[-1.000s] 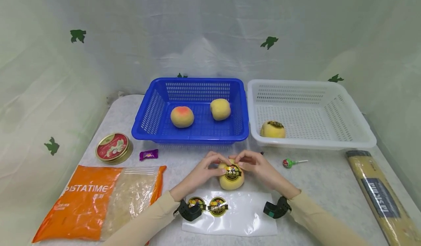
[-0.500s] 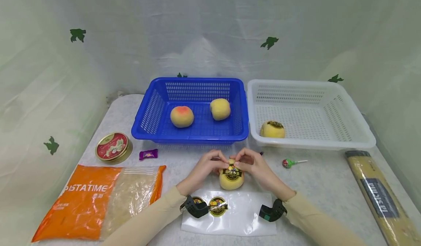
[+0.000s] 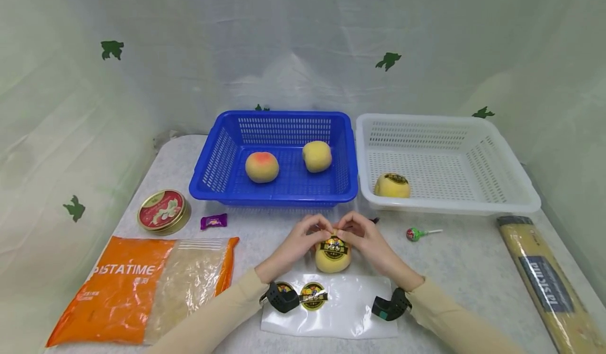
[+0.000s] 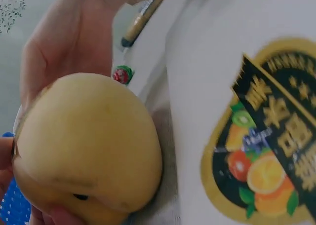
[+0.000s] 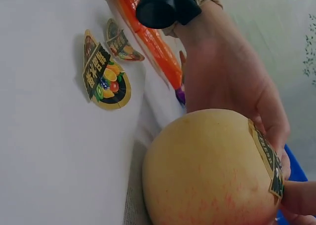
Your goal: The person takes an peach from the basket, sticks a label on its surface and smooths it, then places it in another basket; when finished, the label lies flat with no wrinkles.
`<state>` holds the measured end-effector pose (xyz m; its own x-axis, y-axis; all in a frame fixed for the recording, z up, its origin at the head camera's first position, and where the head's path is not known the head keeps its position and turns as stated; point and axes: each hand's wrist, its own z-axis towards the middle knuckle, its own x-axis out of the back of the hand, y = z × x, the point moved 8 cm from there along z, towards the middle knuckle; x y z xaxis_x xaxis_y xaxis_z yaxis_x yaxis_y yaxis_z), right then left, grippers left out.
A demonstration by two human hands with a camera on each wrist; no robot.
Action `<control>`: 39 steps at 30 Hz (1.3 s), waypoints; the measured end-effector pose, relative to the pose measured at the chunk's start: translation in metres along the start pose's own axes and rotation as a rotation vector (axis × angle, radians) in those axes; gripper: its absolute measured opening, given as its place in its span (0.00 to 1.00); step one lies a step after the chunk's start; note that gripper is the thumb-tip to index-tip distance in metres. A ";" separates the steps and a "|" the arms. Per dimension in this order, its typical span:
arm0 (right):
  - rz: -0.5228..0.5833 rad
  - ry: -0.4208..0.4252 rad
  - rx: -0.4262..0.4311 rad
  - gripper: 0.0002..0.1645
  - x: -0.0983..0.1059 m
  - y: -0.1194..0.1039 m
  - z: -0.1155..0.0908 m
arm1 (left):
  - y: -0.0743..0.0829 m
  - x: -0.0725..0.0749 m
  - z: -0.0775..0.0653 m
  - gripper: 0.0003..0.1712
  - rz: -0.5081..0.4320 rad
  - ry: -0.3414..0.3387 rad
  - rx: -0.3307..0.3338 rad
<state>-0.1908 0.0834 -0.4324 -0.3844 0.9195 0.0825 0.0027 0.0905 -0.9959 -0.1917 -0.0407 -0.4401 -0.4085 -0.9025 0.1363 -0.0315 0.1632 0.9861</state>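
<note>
A yellow peach (image 3: 333, 265) sits on the table between my hands, in front of the two baskets. Its near upper side carries a round black-and-gold fruit sticker (image 3: 334, 248). From the left, my left hand (image 3: 301, 242) grips the peach, thumb and fingers bent at the sticker's upper edge. My right hand (image 3: 368, 242) mirrors it on the other side, with the thumb on the sticker's edge. The right wrist view shows the sticker (image 5: 268, 158) lying along the peach's skin (image 5: 207, 170). Just below lies a white backing sheet (image 3: 350, 312) with two more stickers (image 3: 313, 296).
Behind stand a blue basket (image 3: 274, 197) with two peaches and a white basket (image 3: 454, 205) with one stickered peach. At left are a round tin (image 3: 163, 212), a purple candy (image 3: 214, 221) and an orange bag (image 3: 123, 291). A lollipop (image 3: 414, 234) and pasta pack (image 3: 544, 280) lie right.
Both hands have drawn slightly closer together at the sticker's top edge, thumbs now nearer each other. The peach and everything around it stay put.
</note>
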 end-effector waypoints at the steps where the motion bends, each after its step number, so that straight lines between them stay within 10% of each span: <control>1: 0.000 0.007 0.004 0.10 0.000 0.000 0.000 | 0.000 0.000 0.001 0.04 -0.005 -0.006 -0.004; 17: 0.070 -0.268 0.091 0.22 -0.002 0.008 -0.014 | 0.017 -0.009 -0.022 0.24 0.449 0.009 -0.235; 39: 0.131 -0.214 0.028 0.14 0.002 0.009 -0.009 | 0.025 0.001 -0.022 0.14 0.105 -0.067 -0.143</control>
<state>-0.1827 0.0894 -0.4406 -0.5693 0.8203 -0.0537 0.0405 -0.0373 -0.9985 -0.1730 -0.0466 -0.4131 -0.4626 -0.8542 0.2372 0.1424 0.1925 0.9709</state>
